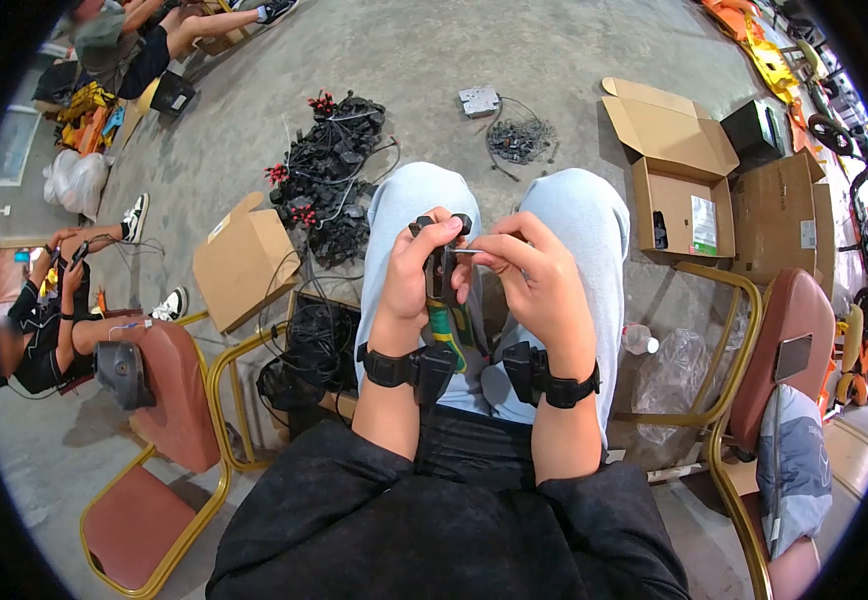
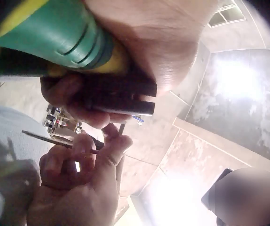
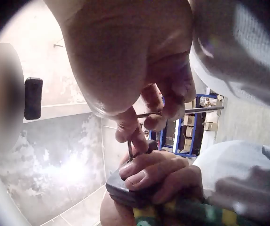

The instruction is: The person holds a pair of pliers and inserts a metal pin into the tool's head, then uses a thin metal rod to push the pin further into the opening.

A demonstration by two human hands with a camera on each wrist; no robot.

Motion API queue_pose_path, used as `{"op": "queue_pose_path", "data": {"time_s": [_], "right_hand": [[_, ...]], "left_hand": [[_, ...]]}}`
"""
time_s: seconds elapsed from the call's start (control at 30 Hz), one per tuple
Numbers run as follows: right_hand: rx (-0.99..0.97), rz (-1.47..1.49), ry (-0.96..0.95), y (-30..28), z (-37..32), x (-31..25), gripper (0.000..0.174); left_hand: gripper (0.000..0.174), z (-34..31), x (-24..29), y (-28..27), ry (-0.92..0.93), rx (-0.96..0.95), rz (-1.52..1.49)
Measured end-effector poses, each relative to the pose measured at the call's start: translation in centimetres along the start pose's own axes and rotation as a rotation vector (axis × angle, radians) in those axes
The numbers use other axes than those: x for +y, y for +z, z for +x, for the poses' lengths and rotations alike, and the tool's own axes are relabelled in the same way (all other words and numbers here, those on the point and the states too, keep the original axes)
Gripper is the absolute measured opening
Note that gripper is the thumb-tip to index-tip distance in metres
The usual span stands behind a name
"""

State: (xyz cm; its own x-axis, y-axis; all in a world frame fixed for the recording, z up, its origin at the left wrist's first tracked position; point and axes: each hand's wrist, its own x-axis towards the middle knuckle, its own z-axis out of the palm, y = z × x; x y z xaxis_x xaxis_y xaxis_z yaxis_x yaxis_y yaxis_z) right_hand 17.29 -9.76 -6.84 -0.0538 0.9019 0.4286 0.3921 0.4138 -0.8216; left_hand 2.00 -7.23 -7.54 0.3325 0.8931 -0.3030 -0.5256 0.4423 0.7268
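- The setting appeared to be a workshop, with a bare concrete floor (image 1: 554, 45).
- A heap of black parts and cables (image 1: 332, 170) lay among cardboard boxes (image 1: 659, 115).
- Blue-framed shelving (image 3: 176, 136) held more boxes (image 3: 211, 126) in the background.

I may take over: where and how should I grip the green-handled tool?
Probably around the green-and-yellow handle, coming from below in the head view: this long part projects beyond the left hand, which covers much of the upper end.
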Motion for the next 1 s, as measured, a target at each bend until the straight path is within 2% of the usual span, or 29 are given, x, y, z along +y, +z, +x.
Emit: {"op": "queue_pose_path", "data": {"time_s": [0.13,0.2,0.23,0.3,0.43,0.6,0.83,0.93,1.0], "right_hand": [[0.027,0.027,-0.027,0.0,0.1,-0.2,0.007],[-0.102,0.092,0.201,-0.4,-0.2,-0.4,0.006],[-0.102,0.092,0.201,-0.5,-0.2,-0.7,0.006],[-0.155,0.177,0.362,-0.6,-0.2,-1.5,0.006],[-0.124,0.161,0.299,-0.4,-0.2,-1.3,0.007],[-0.076,0.034,0.088,-0.3,-0.1,-0.3,0.005],[-0.011,0.132,0.055,0.0,0.0,-0.3,0.007],[-0.094,0.151,0.141,-0.6,-0.1,-0.3,0.008],[-0.239,0.241,0.391,-1.2,0.1,-1.2,0.009]], "left_hand": [[0.020,0.0,0.0,-0.1,-0.003,-0.003,0.013],[0.020,0.0,0.0,0.1,0.002,0.004,0.009],[0.020,-0.1,0.0,0.2,0.005,0.025,0.008],[0.020,-0.1,0.0,0.3,0.008,0.045,0.005],[0.020,-0.1,0.0,0.2,0.004,0.028,0.012],[0.020,0.0,0.0,-0.2,0.001,-0.011,-0.020],[0.020,0.0,0.1,0.1,0.000,0.004,0.007],[0.020,0.0,0.1,0.1,0.006,0.024,0.015],[0.021,0.0,0.1,0.1,0.011,0.028,0.009]]}}
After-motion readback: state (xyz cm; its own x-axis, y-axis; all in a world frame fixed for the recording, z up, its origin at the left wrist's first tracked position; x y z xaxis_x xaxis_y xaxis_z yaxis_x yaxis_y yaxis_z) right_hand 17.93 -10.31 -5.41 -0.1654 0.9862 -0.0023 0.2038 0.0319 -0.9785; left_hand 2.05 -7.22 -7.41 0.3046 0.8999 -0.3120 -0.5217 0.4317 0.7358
